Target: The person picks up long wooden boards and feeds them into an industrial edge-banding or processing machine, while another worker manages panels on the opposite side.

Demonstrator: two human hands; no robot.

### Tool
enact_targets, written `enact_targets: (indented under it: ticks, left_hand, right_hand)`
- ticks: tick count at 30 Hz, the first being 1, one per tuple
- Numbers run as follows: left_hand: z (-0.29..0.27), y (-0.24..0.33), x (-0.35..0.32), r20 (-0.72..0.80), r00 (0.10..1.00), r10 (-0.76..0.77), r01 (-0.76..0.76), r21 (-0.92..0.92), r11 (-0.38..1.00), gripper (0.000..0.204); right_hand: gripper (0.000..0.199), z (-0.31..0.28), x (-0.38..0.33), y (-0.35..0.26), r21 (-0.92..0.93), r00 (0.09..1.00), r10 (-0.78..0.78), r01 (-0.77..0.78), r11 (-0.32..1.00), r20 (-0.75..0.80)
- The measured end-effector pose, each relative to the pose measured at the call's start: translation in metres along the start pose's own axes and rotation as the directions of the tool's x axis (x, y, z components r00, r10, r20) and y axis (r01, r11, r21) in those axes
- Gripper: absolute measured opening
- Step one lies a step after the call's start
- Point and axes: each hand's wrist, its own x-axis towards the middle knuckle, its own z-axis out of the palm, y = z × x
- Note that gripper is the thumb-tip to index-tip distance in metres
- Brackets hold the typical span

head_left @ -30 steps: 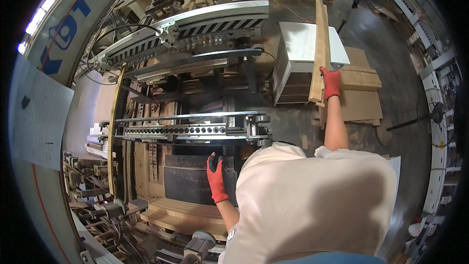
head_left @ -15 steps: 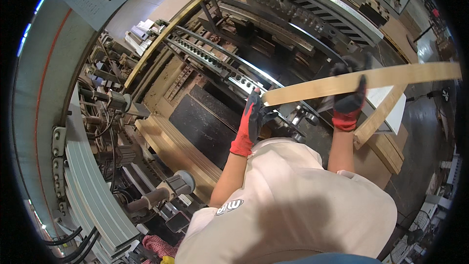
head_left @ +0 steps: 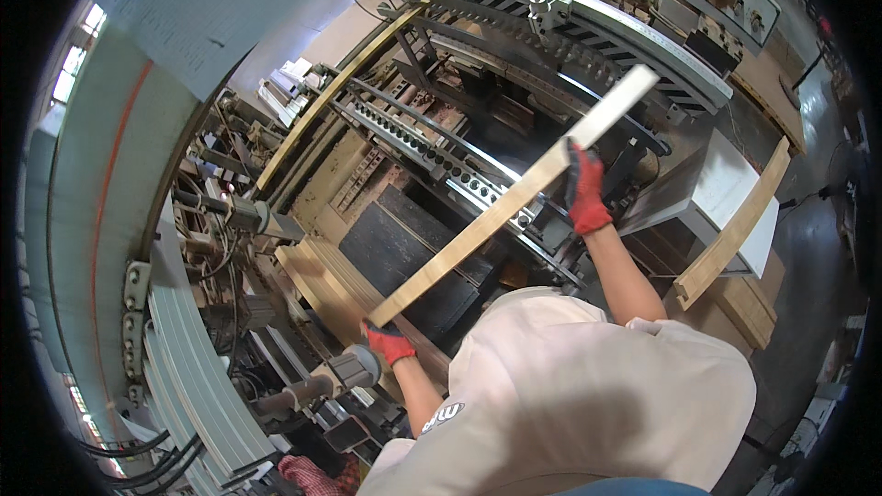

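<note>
The left hand (head_left: 389,344), in a red glove, has its fingers closed round the near end of a long pale wooden slat (head_left: 510,197). The slat slants up over the drilling machine (head_left: 432,152) to the right hand (head_left: 584,191), fingers wrapped round it. Its free far end could strike the machine's upper rail (head_left: 588,32) if swung carelessly.
</note>
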Motion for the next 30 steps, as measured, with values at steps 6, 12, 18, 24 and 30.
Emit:
enact_targets:
  ticks: [6, 12, 18, 24, 30]
  left_hand:
    - [0.012, 0.012, -0.011, -0.069, 0.991, 0.113, -0.095, 0.22, 0.971, 0.06]
    - [0.014, -0.016, 0.052, -0.193, 0.846, 0.497, -0.478, 0.139, 0.867, 0.024]
    - [0.098, -0.012, 0.004, -0.193, 0.916, 0.352, -0.302, 0.246, 0.921, 0.034]
    - [0.074, 0.0, -0.009, -0.181, 0.865, 0.469, -0.331, 0.496, 0.802, 0.049]
    - [0.09, -0.024, -0.005, -0.293, 0.627, 0.721, -0.17, 0.853, 0.494, 0.082]
  right_hand:
    - [0.025, 0.045, 0.09, 0.106, -0.315, 1.0, -0.001, -0.001, 0.949, -0.007]
    - [0.059, 0.12, 0.108, 0.123, -0.723, 0.984, -0.115, -0.021, 0.691, -0.138]
    - [0.067, 0.108, 0.145, 0.109, -0.666, 0.959, -0.233, 0.067, 0.743, -0.164]
    - [0.054, 0.115, 0.15, 0.152, -0.499, 0.923, -0.376, 0.291, 0.816, -0.077]
    - [0.052, 0.095, 0.169, 0.14, -0.724, 0.896, -0.441, 0.275, 0.633, -0.044]
